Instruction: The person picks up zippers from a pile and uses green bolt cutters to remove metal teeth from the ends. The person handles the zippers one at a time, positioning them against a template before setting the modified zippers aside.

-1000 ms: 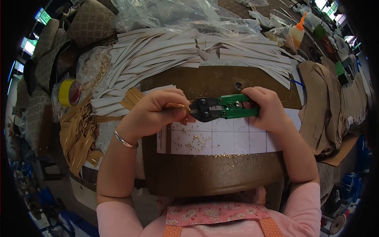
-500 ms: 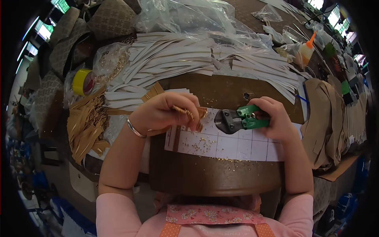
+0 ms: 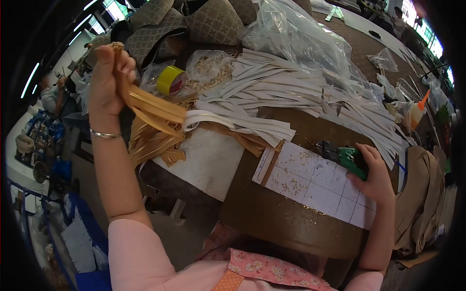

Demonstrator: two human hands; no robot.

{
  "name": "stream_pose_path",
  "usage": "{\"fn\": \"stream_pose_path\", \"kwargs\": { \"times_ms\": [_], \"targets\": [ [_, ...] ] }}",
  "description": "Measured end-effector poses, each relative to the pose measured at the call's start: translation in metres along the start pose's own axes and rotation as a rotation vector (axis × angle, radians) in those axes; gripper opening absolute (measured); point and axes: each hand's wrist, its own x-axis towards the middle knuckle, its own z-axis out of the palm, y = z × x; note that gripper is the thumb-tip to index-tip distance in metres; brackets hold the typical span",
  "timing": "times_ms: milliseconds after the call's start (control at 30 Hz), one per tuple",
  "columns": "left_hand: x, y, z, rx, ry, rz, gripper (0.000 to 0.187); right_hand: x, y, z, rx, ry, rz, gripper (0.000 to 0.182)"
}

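My left hand (image 3: 109,72) is raised high at the upper left, shut on a tan zipper strip (image 3: 150,109) that trails down toward a heap of tan zipper strips (image 3: 153,143) at the table's left edge. My right hand (image 3: 371,174) rests on the white gridded sheet (image 3: 310,182) at the right and grips the green-handled cutters (image 3: 342,155), whose black jaws point left. Small gold bits lie scattered over the sheet and the brown board (image 3: 272,213) under it.
A big pile of white zipper strips (image 3: 291,92) covers the table's middle and back. A yellow tape roll (image 3: 170,80), clear plastic bags (image 3: 296,36) and a glue bottle with an orange tip (image 3: 417,114) stand behind. Brown patterned cushions (image 3: 213,19) are stacked at the far edge.
My left hand has swung up and left from the gridded sheet, carrying the tan strip over the tan heap. My right hand with the cutters stays on the sheet. The view has turned left.
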Motion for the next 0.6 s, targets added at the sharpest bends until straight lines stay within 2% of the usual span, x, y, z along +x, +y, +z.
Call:
{"fn": "stream_pose_path", "kwargs": {
  "times_ms": [67,100,167,200,267,333,367,433,467,533,567,600],
  "targets": [
    [0.01,0.024,-0.042,0.174,-0.198,-0.021,0.05,0.001,-0.01,-0.003,-0.072,-0.03,-0.058,0.071],
    [0.016,0.026,-0.061,0.174,-0.198,-0.019,0.05,0.0,-0.012,-0.003,-0.073,-0.029,-0.058,0.071],
    [0.025,0.014,-0.09,0.368,-0.2,-0.101,0.047,0.0,-0.013,-0.002,-0.025,-0.027,-0.023,0.073],
    [0.023,0.001,-0.092,0.367,-0.196,-0.099,0.047,0.0,-0.013,-0.002,-0.027,-0.027,-0.027,0.073],
    [0.019,-0.038,-0.087,0.799,-0.161,-0.105,0.04,0.0,-0.011,-0.001,-0.028,-0.026,-0.027,0.074],
    [-0.001,-0.069,-0.066,0.809,-0.269,-0.241,0.038,-0.001,-0.016,-0.002,-0.065,-0.034,-0.022,0.074],
    [-0.009,-0.085,-0.061,0.802,-0.279,-0.237,0.038,-0.001,-0.019,-0.002,-0.097,-0.045,-0.019,0.074],
    [-0.022,-0.112,-0.048,1.113,-0.342,-0.012,0.033,-0.002,-0.023,-0.001,-0.139,-0.051,-0.009,0.074],
    [-0.026,-0.114,-0.034,1.103,-0.352,-0.008,0.033,-0.002,-0.024,-0.001,-0.176,-0.064,-0.009,0.074],
    [-0.035,-0.107,0.003,1.246,-0.3,0.475,0.028,-0.004,-0.025,-0.002,-0.233,-0.078,0.001,0.072],
    [-0.046,-0.1,0.026,0.988,-0.362,0.287,0.024,-0.005,-0.025,-0.002,-0.285,-0.096,-0.005,0.071],
    [-0.054,-0.096,0.043,0.981,-0.554,0.258,0.023,-0.006,-0.027,0.0,-0.287,-0.097,0.004,0.071]
  ]
}}
